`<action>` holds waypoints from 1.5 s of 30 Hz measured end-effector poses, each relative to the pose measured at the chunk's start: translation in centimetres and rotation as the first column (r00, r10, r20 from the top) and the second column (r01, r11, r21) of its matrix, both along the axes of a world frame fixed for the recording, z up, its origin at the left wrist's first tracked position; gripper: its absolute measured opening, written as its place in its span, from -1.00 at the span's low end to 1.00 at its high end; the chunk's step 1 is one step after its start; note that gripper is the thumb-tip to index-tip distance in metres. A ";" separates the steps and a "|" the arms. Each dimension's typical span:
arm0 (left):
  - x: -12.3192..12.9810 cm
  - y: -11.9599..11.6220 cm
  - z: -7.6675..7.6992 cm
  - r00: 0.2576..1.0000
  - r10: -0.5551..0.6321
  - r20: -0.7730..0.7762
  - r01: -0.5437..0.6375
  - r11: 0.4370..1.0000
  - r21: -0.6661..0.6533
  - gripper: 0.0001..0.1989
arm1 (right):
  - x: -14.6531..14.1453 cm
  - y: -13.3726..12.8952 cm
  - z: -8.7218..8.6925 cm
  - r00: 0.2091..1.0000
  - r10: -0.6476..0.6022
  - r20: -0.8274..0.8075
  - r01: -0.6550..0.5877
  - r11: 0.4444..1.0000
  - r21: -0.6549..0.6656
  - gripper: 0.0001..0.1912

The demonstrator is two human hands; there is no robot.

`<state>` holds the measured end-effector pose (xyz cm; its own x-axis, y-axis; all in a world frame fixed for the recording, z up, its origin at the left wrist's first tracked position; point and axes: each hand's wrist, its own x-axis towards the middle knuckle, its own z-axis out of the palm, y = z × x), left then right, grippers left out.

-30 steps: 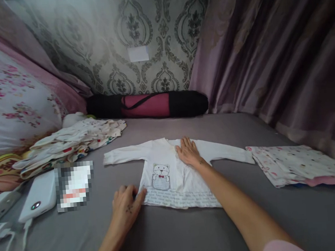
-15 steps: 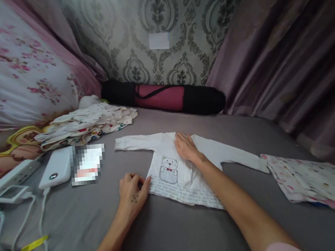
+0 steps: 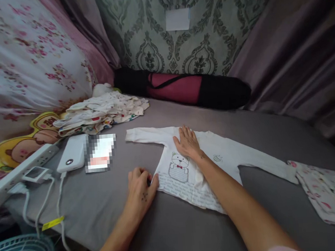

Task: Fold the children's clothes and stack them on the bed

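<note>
Grey sheet (image 3: 104, 209) covers the bed, patterned wallpaper at its far side. On it, in the head view, a white bear-print shirt (image 3: 169, 148) lies spread in the middle. The right hand (image 3: 188, 142) presses its chest flat, fingers slightly parted; the left hand (image 3: 141, 186), curled, thumb at the lower left hem, pinches narrowly or merely rests; I cannot tell.

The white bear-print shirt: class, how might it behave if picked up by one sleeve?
The shirt would probably droop floppily, since soft creases show beside the bear print. It is likely light for its spread, as the cloth looks thin. Rolling seems unlikely: it lies flat.
</note>
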<state>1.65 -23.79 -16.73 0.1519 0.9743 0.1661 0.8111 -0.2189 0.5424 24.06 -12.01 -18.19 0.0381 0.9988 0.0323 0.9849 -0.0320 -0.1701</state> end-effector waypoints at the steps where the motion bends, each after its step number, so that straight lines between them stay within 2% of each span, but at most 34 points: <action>1: -0.1 0.0 0.0 1.000 -0.002 -0.011 0.002 1.000 -0.004 -0.68 | 0.0 0.0 -0.1 1.000 -0.001 0.004 0.001 1.000 0.013 -0.29; 6: -1.0 0.0 -0.4 0.998 -0.003 -0.058 0.001 1.000 -0.032 -0.66 | 0.0 0.0 -0.4 1.000 0.000 0.012 0.000 0.999 0.039 -0.30; 9: -1.5 -0.3 -0.7 0.998 -0.018 -0.068 0.018 1.000 -0.012 -0.69 | 0.0 0.0 -0.4 1.000 -0.004 0.006 0.004 1.000 0.012 -0.29; 12: -2.1 -0.3 -0.4 0.998 -0.037 -0.056 0.037 0.999 -0.006 -0.72 | 0.1 0.0 0.0 1.000 -0.001 -0.011 0.001 0.999 -0.035 -0.28; 15: -3.3 1.4 0.9 0.987 -0.159 -0.020 0.154 0.976 -0.157 -0.65 | 0.2 0.1 0.9 0.999 0.014 -0.031 -0.017 0.997 -0.074 -0.31; 17: -4.3 3.9 2.0 0.984 -0.179 -0.003 0.172 0.951 -0.256 -0.59 | 0.1 0.5 1.7 0.998 0.043 -0.038 -0.044 0.999 -0.019 -0.41; 19: -5.1 7.2 2.7 0.999 -0.038 -0.026 0.032 0.979 -0.199 -0.61 | -0.3 1.2 2.5 0.996 0.074 -0.040 -0.071 0.994 0.078 -0.52; 21: -5.3 10.6 2.9 0.985 0.152 -0.082 -0.157 0.986 -0.059 -0.68 | -0.7 2.3 3.1 0.996 0.083 -0.035 -0.078 0.989 0.126 -0.58; 23: -4.8 13.4 2.6 0.951 0.246 -0.186 -0.240 0.969 0.051 -0.69 | -1.2 3.5 3.2 0.997 0.077 -0.024 -0.074 0.991 0.115 -0.61; 26: -3.4 15.6 1.4 0.898 0.322 -0.300 -0.305 0.947 0.101 -0.64 | -1.7 5.0 2.6 0.997 0.080 -0.007 -0.079 0.992 0.102 -0.66; 30: -2.4 16.2 0.2 0.868 0.369 -0.331 -0.359 0.929 0.093 -0.55 | -2.0 6.1 1.4 0.998 0.061 -0.018 -0.059 0.993 0.106 -0.71; 34: -2.9 16.5 0.0 0.888 0.342 -0.307 -0.338 0.939 0.066 -0.64 | -2.5 6.3 0.6 0.997 -0.032 -0.075 0.042 0.990 0.137 -0.74; 38: -3.4 17.0 -0.1 0.869 0.414 -0.271 -0.384 0.910 0.159 -0.71 | -3.0 6.2 -0.1 0.987 -0.116 -0.109 0.134 0.974 0.181 -0.74; 43: -3.6 17.3 -0.8 0.888 0.404 -0.218 -0.387 0.914 0.117 -0.64 | -3.5 5.9 -0.6 0.987 -0.122 -0.101 0.144 0.958 0.247 -0.74; 45: -3.7 17.4 -1.1 0.896 0.391 -0.208 -0.367 0.919 0.147 -0.60 | -3.7 5.8 -0.7 0.988 -0.120 -0.096 0.141 0.957 0.252 -0.74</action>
